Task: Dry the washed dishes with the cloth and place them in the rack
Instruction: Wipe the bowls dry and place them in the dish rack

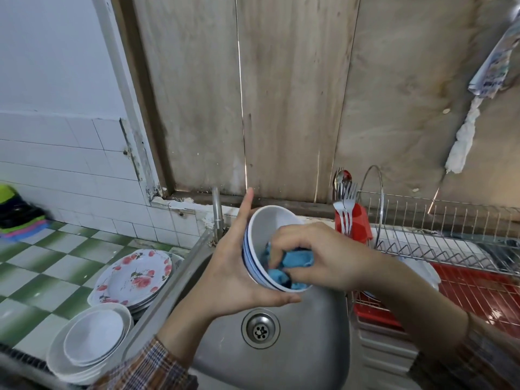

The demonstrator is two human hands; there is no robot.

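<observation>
Above the steel sink (pixel 315 327), my left hand (pixel 228 266) holds a white bowl with blue rim lines (pixel 267 226), tilted so its opening faces right. Its palm cups the bowl's outside and the thumb curls under the lower rim. My right hand (pixel 318 254) grips a bunched blue cloth (pixel 292 263) and presses it inside the bowl. The wire dish rack (pixel 450 235) stands to the right over a red tray (pixel 478 291). Stacked white bowls (pixel 90 342) and rose-patterned plates (pixel 135 277) wait on the left counter.
A tap (pixel 217 212) rises behind the sink. A red cutlery holder (pixel 357 223) with forks and a spoon hangs at the rack's left end. The counter to the left has green and white tiles (pixel 42 277). Folded coloured cloths (pixel 17 212) lie at far left.
</observation>
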